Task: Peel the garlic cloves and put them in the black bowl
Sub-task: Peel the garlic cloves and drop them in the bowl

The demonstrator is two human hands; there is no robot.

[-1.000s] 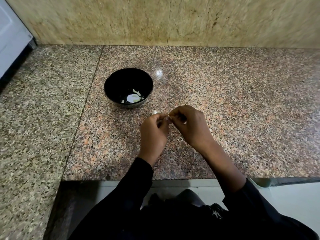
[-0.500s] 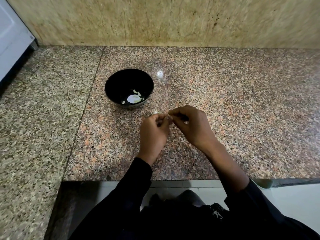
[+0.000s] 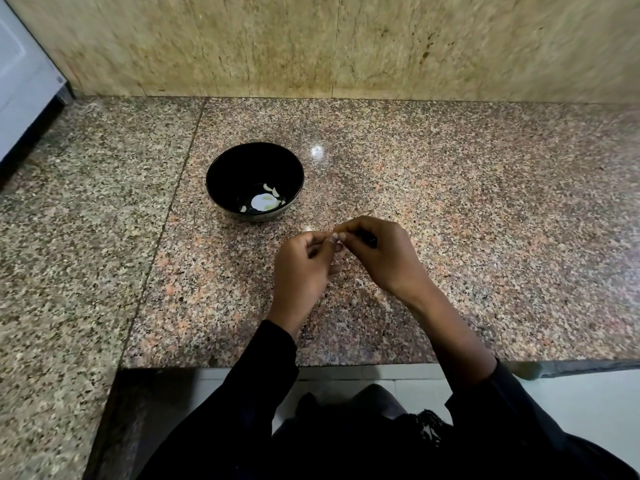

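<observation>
A garlic clove point(image 3: 335, 239), barely seen, is pinched between the curled fingertips of the left hand point(image 3: 303, 268) and right hand point(image 3: 384, 256), just short of the black bowl point(image 3: 221, 161); peeling appears under way; dropping it in is called for next.

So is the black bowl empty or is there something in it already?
Not empty. The black bowl stands upright with a few pale pieces on its bottom.

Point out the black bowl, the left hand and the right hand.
black bowl point(image 3: 221, 157): head view, on its far-left inner wall.
left hand point(image 3: 299, 263): head view, on the back of the hand.
right hand point(image 3: 388, 252): head view, on the back of the hand.
</observation>
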